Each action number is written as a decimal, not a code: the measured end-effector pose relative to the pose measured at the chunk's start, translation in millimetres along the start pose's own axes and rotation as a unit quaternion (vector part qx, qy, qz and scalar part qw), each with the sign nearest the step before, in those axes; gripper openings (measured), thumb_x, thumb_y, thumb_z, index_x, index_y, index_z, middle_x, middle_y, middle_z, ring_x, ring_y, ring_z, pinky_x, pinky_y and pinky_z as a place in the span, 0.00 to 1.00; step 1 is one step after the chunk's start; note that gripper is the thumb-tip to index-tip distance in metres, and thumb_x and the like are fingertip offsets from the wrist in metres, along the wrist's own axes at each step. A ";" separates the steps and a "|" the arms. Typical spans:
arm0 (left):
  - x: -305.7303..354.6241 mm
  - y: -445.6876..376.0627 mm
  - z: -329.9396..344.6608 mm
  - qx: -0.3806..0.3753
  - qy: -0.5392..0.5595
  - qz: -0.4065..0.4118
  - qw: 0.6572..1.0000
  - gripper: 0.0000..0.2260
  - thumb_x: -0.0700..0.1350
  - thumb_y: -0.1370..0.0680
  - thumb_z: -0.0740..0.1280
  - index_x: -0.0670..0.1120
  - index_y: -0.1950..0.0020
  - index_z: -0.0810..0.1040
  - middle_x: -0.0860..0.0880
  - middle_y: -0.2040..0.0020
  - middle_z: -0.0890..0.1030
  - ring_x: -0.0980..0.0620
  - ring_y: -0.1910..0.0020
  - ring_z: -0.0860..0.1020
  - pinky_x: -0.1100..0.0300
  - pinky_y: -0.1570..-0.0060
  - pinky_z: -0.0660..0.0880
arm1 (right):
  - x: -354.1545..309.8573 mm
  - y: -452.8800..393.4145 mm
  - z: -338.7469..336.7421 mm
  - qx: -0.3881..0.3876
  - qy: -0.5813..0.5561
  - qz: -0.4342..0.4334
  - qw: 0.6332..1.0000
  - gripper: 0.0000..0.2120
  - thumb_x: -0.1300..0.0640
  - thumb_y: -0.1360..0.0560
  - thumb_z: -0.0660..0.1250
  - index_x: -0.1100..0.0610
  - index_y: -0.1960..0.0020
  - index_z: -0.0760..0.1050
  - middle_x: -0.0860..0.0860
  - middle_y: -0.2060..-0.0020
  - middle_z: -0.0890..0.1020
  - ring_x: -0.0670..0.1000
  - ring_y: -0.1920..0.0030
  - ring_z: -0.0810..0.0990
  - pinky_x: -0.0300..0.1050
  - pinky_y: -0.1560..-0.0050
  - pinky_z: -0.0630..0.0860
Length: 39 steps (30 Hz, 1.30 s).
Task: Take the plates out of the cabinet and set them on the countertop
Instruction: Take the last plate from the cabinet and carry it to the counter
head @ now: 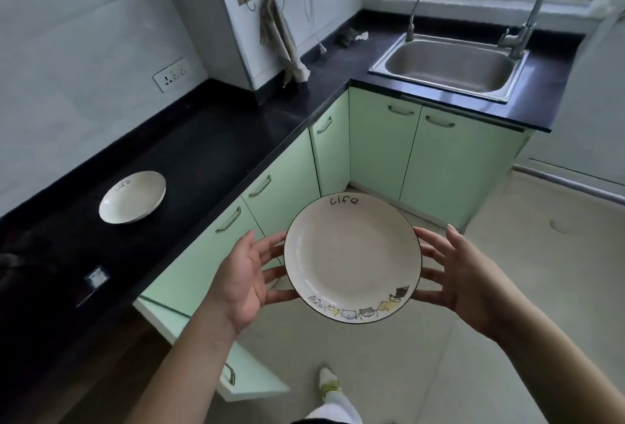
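Note:
I carry a white plate (351,254) with a dark rim, the word "life" and small cartoon cats, level in mid-air over the floor in front of the green cabinets. My left hand (243,281) supports its left edge with straight, spread fingers reaching under it. My right hand (456,274) does the same on the right edge. A second white plate (132,197) with the same lettering lies on the black countertop (216,153) at the left. An open green cabinet door (250,379) juts out low at the left, below my left forearm.
A steel sink (449,66) with two faucets is set in the counter at the back right under a window. Cloths (284,44) hang by the corner column. Closed green cabinet doors (382,139) line the corner. My foot (329,384) stands on the pale floor.

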<state>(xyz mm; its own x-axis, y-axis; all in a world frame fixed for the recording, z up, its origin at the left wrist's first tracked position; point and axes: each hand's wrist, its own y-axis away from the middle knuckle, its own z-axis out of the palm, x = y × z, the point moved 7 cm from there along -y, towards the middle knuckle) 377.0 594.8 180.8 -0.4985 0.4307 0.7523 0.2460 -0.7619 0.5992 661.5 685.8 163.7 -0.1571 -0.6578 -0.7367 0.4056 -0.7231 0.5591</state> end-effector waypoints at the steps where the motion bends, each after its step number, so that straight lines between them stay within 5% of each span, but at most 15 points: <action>1: 4.2 -7.1 -3.4 0.004 0.003 0.002 1.000 0.27 0.59 0.16 0.47 0.49 0.41 0.83 0.44 0.38 0.80 0.40 0.42 0.77 0.44 0.62 0.80 | -4.9 -10.0 4.8 -0.004 0.007 0.002 1.000 0.23 0.36 0.21 0.51 0.45 0.37 0.77 0.49 0.40 0.80 0.53 0.50 0.85 0.52 0.61 0.82; 5: 24.2 -38.6 -19.8 0.012 0.017 0.020 1.000 0.27 0.60 0.17 0.47 0.50 0.39 0.82 0.45 0.37 0.79 0.40 0.40 0.76 0.43 0.60 0.81 | -28.1 -54.1 31.8 -0.020 0.047 0.004 0.999 0.28 0.32 0.26 0.53 0.45 0.35 0.76 0.50 0.39 0.80 0.55 0.47 0.84 0.53 0.59 0.82; 12: 81.2 -91.2 -52.8 0.029 0.024 0.043 0.998 0.26 0.63 0.17 0.49 0.55 0.47 0.86 0.49 0.40 0.82 0.42 0.42 0.79 0.44 0.60 0.81 | -67.7 -126.7 91.2 -0.022 0.079 0.006 0.997 0.29 0.33 0.21 0.47 0.48 0.33 0.74 0.52 0.38 0.79 0.58 0.42 0.81 0.55 0.58 0.81; 20: 122.6 -144.1 -70.7 0.057 0.050 0.053 0.996 0.24 0.58 0.16 0.49 0.55 0.45 0.85 0.51 0.40 0.83 0.45 0.43 0.80 0.45 0.60 0.81 | -106.7 -196.9 129.6 -0.041 0.107 0.021 0.993 0.26 0.38 0.19 0.46 0.49 0.32 0.72 0.53 0.37 0.77 0.59 0.40 0.79 0.55 0.57 0.81; 39: 184.6 -217.1 -82.8 0.239 0.133 0.083 0.958 0.22 0.60 0.16 0.49 0.53 0.39 0.80 0.54 0.42 0.84 0.46 0.45 0.83 0.45 0.59 0.81 | -183.4 -388.2 215.6 -0.188 0.194 0.089 0.959 0.24 0.39 0.18 0.48 0.46 0.40 0.79 0.49 0.40 0.81 0.58 0.44 0.82 0.57 0.55 0.81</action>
<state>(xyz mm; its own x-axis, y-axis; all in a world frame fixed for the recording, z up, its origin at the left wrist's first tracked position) 162.8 799.7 166.9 -0.5984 0.1360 0.7896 0.6613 -0.4725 0.5826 338.7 1041.7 163.7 0.2620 -0.5837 -0.7685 0.7017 -0.4315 0.5670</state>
